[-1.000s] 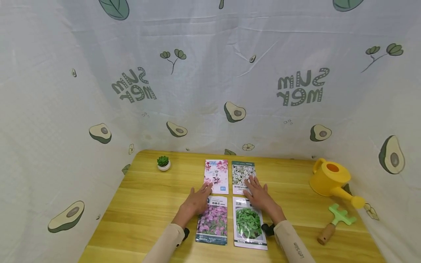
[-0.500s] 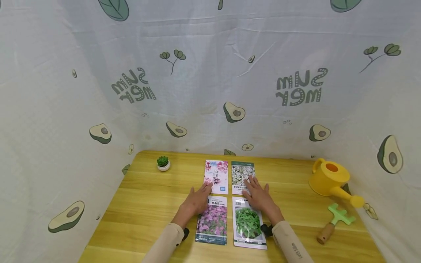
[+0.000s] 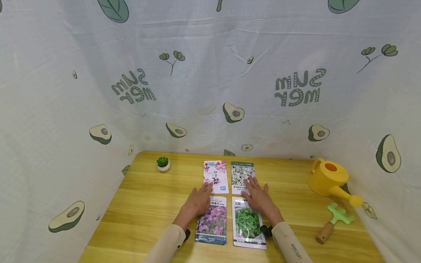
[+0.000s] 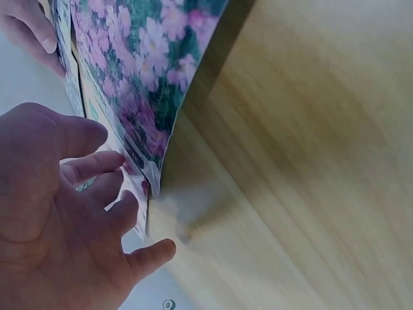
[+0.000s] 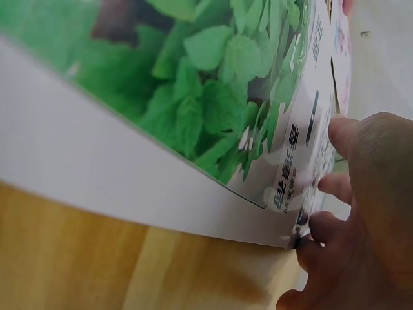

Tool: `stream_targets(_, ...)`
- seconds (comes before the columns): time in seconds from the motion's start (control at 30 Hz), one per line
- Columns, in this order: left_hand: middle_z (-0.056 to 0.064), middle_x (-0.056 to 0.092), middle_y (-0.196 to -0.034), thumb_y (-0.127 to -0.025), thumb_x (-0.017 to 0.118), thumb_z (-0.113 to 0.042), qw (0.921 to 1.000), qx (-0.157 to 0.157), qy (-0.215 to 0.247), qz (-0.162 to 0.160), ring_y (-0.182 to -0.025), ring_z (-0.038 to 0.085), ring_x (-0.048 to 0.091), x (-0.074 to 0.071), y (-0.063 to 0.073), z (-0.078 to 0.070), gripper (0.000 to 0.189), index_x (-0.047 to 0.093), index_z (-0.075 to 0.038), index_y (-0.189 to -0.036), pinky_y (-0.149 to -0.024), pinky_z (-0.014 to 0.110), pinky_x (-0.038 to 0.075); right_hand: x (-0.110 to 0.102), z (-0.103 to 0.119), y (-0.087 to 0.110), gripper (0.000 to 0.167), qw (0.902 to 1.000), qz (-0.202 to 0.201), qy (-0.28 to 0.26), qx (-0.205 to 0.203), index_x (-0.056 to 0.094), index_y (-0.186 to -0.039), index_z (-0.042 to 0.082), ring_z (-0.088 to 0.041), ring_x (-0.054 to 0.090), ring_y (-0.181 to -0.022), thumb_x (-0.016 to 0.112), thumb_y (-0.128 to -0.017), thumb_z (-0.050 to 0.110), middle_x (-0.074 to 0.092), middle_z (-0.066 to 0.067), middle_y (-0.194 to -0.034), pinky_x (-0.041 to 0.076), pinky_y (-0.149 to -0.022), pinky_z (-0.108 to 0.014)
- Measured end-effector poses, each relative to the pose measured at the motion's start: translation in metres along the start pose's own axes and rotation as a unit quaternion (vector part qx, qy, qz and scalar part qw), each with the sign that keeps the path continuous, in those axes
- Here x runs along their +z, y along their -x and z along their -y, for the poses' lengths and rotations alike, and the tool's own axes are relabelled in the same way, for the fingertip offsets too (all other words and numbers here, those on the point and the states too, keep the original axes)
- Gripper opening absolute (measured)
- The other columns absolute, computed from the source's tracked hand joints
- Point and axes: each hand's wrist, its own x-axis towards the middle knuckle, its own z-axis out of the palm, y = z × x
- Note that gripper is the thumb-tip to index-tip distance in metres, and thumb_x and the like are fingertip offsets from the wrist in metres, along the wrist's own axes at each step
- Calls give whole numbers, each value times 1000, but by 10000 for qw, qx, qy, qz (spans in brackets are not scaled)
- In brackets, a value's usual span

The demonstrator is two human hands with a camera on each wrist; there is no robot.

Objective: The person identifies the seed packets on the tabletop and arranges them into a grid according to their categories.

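Observation:
My left hand (image 3: 198, 200) rests its fingertips on the lower left part of a pink-blossom seed packet (image 3: 217, 170). In the left wrist view those fingers (image 4: 97, 165) are loosely bent and pinch nothing. My right hand (image 3: 261, 199) lies with spread fingers over the lower part of a white-flower seed packet (image 3: 241, 173). Nearer me lie a purple-flower seed packet (image 3: 212, 221), partly under the left hand, and a green-leaf seed packet (image 3: 247, 223) by the right wrist. Together the packets form two rows with narrow gaps. In the right wrist view, the green-leaf packet (image 5: 193, 97) fills much of the frame.
A small potted succulent (image 3: 163, 164) stands at the back left of the wooden table (image 3: 141, 212). On the right are a yellow watering can (image 3: 329, 178) and a green hand rake (image 3: 335, 219) with a wooden handle. A printed cloth (image 3: 197, 87) hangs behind.
The pink-blossom packet has turned slightly, its far end shifting left, with my left fingers on it. My right hand stays almost in place over the white-flower packet.

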Motion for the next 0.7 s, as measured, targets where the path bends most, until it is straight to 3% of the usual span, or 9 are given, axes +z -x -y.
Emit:
stream_targets(0.4, 7, 41, -172, -113, 50, -16, 9998, 112, -159, -47, -161, 29, 35, 2, 0, 1, 47, 53, -10, -159, -126, 63, 34, -3, 5, 4, 63, 9996, -181, -225, -62, 42, -162, -4, -53, 18, -161, 61, -111, 28, 24, -31, -173, 3, -120, -85)
stream_targets(0.7, 8, 41, -172, -112, 52, -16, 9999, 127, -91, -12, -160, 30, 36, 2, 0, 4, 47, 54, -9, -158, -125, 63, 34, -2, 6, 4, 65, 9997, -99, -227, 36, 38, -164, -3, -53, 11, -162, 58, -112, 29, 20, -30, -174, 3, -122, -82)
